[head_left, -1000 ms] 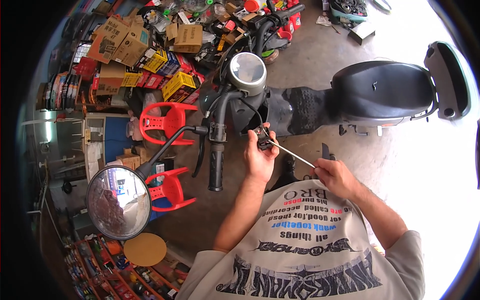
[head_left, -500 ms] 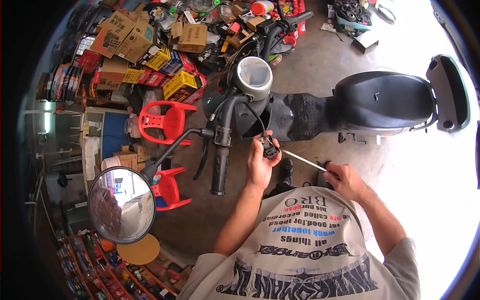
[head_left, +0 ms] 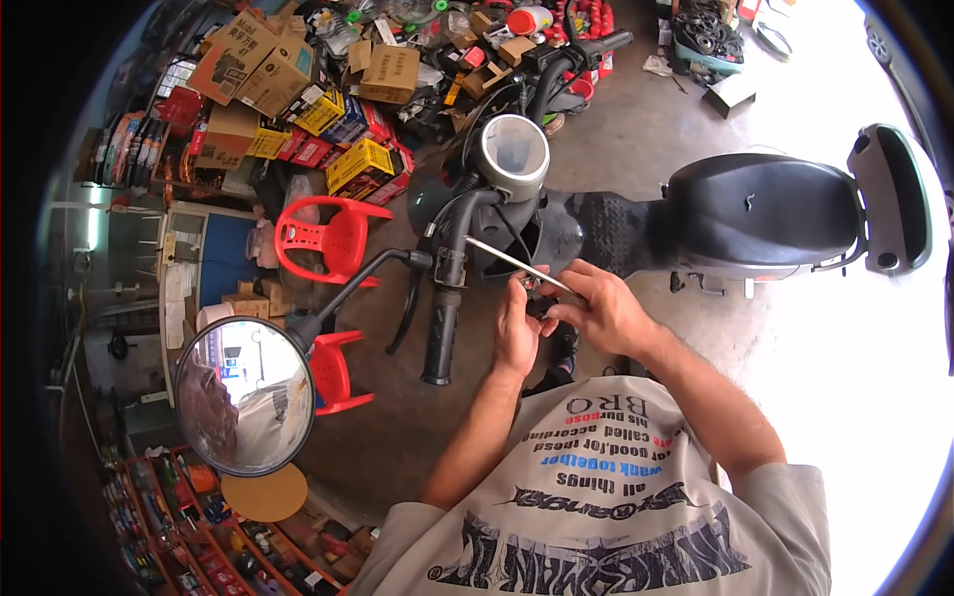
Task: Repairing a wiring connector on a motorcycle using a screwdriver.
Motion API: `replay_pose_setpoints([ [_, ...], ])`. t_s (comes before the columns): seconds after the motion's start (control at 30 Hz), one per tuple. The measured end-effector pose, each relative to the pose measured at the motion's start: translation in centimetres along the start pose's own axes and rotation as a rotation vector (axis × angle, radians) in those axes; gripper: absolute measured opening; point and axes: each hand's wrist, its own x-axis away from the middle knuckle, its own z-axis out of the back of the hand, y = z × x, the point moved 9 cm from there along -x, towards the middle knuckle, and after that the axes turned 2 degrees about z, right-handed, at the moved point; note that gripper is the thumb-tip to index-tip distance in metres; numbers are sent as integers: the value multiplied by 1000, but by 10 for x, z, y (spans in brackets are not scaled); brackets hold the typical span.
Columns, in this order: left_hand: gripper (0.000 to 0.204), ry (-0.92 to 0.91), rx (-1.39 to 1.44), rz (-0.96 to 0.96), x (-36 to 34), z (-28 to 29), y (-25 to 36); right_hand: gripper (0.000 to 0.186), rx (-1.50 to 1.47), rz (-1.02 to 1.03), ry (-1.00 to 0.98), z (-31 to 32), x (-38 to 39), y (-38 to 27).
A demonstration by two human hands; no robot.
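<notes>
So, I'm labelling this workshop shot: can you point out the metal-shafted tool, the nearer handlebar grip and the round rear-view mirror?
Metal-shafted tool (head_left: 514, 261): head view, middle of its shaft.
Nearer handlebar grip (head_left: 440, 340): head view, halfway along its sleeve.
Round rear-view mirror (head_left: 243, 395): head view, centre of its glass.

The small black part (head_left: 543, 306) is held up in midair, over to the right of the black handlebar grip (head_left: 438, 338) and well apart from it — so covered by fingers that I can make out only bits of its dark casing. Just past it slants a slim, straight metal rod (head_left: 517, 262), pale and shiny, gripped at its lower end — its bare tip points up-left, beyond the grip's inner end.
</notes>
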Motion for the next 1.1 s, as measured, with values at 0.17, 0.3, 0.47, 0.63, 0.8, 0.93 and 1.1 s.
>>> replay_pose_setpoints([
  [0.17,49,-31,-29,-11,1,5,0,31,11,234,-122,-14,-18,-6],
  [0.3,47,-50,-57,-52,2,6,4,26,-22,270,-148,-23,-21,-3],
  [0.47,48,5,-101,-55,3,4,5,14,-86,261,29,-23,-11,-1],
  [0.63,48,55,-141,-51,1,6,0,9,-199,106,104,-27,-4,13],
  [0.8,49,92,-158,-67,3,7,-2,10,-118,145,172,-23,0,3],
  [0.93,49,81,-177,-98,3,2,0,10,-120,84,207,-28,3,16],
  [1.1,46,144,-251,-148,4,5,4,9,-239,4,190,-31,2,18],
])
